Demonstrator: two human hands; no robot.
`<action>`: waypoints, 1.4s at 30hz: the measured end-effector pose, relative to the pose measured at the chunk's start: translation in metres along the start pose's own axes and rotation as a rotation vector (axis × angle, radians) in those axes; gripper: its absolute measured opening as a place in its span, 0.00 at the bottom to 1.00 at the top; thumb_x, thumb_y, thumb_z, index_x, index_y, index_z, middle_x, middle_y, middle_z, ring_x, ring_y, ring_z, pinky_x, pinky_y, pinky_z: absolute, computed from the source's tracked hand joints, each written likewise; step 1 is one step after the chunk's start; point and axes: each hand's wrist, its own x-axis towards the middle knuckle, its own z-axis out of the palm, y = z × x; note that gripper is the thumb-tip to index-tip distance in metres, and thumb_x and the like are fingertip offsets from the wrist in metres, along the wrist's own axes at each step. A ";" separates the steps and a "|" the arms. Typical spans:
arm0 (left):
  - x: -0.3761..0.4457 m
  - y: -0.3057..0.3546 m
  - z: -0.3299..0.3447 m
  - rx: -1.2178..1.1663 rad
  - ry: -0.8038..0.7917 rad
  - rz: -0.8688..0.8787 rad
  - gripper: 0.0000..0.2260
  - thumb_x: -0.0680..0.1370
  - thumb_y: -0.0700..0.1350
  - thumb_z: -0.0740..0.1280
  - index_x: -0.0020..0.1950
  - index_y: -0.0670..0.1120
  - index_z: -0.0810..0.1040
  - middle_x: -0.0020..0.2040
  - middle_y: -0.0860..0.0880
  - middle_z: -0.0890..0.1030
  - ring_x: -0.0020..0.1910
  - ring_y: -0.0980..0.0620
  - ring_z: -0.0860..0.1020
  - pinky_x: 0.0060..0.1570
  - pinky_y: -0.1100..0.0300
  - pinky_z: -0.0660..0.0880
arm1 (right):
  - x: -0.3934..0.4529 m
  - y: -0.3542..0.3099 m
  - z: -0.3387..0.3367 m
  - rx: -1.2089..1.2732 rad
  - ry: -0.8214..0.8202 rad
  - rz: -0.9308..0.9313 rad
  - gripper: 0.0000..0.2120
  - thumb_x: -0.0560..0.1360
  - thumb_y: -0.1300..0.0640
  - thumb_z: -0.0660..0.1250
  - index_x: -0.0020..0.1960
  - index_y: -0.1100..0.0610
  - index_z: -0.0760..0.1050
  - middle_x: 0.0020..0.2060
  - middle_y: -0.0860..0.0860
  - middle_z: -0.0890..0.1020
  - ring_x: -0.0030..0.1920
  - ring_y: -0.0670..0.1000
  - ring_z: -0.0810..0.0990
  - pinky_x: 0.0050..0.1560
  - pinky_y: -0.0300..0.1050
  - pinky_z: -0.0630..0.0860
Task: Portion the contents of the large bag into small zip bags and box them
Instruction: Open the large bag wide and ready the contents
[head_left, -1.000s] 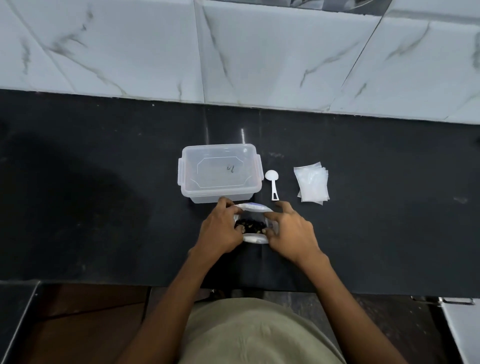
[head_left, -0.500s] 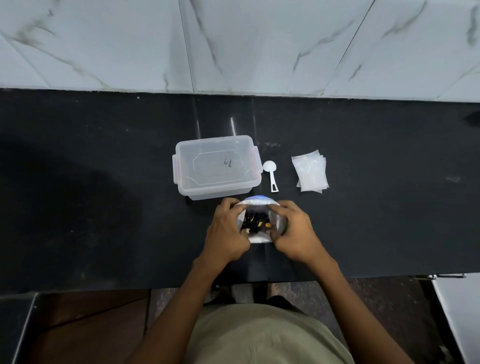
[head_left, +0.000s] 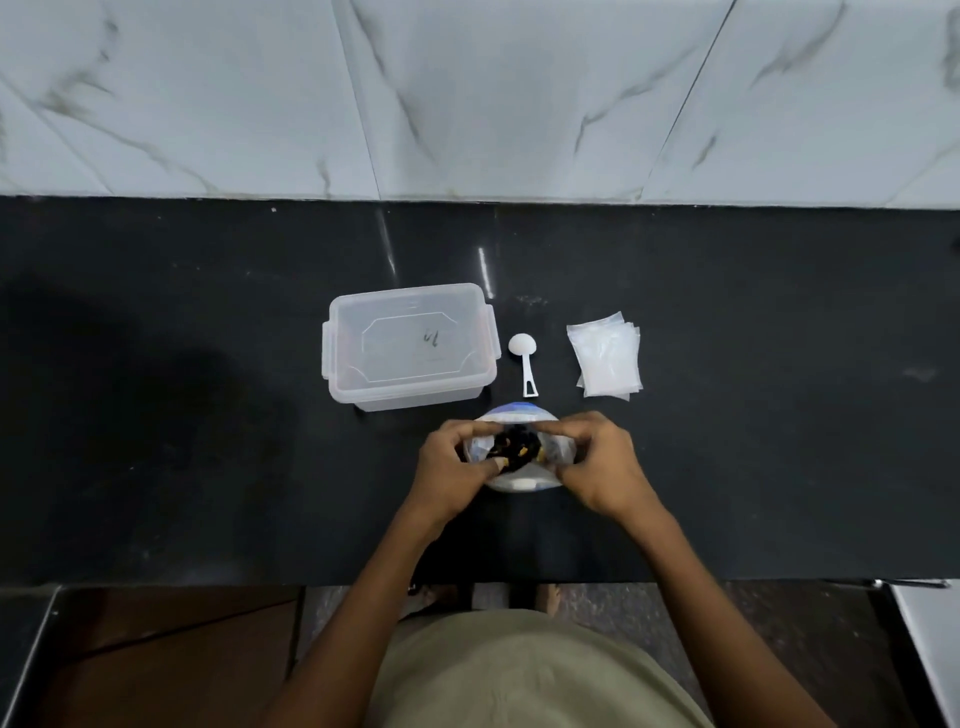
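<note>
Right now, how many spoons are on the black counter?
1. The white spoon lies between the clear box and the stack of small bags, just beyond the big bag both hands hold.

We stood at a glossy black bench (head_left: 156, 415) backed by a white marble-veined tiled wall (head_left: 519, 93), with reddish-brown floor (head_left: 171, 665) below its front edge.

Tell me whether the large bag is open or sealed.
Open. Both hands, left and right, hold the large bag's mouth spread, and dark contents show inside.
</note>
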 end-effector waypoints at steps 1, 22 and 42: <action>0.002 0.000 0.001 -0.016 0.022 -0.009 0.13 0.70 0.33 0.77 0.51 0.47 0.86 0.56 0.51 0.82 0.56 0.53 0.82 0.57 0.61 0.79 | 0.001 0.004 -0.004 0.013 0.017 -0.015 0.23 0.68 0.67 0.77 0.58 0.48 0.85 0.55 0.49 0.80 0.56 0.49 0.80 0.57 0.37 0.76; 0.000 0.004 0.013 -0.052 0.103 -0.314 0.08 0.78 0.33 0.68 0.45 0.45 0.82 0.43 0.46 0.84 0.43 0.47 0.84 0.45 0.47 0.84 | 0.019 0.017 0.009 0.840 0.059 0.605 0.10 0.79 0.64 0.63 0.40 0.59 0.78 0.36 0.57 0.80 0.38 0.57 0.77 0.41 0.48 0.75; 0.003 0.000 0.003 -1.118 -0.107 -0.644 0.11 0.73 0.37 0.60 0.53 0.36 0.76 0.52 0.38 0.79 0.56 0.39 0.78 0.64 0.41 0.72 | 0.018 0.016 0.014 1.312 0.013 0.978 0.19 0.79 0.70 0.46 0.47 0.62 0.75 0.43 0.58 0.80 0.43 0.57 0.79 0.60 0.62 0.75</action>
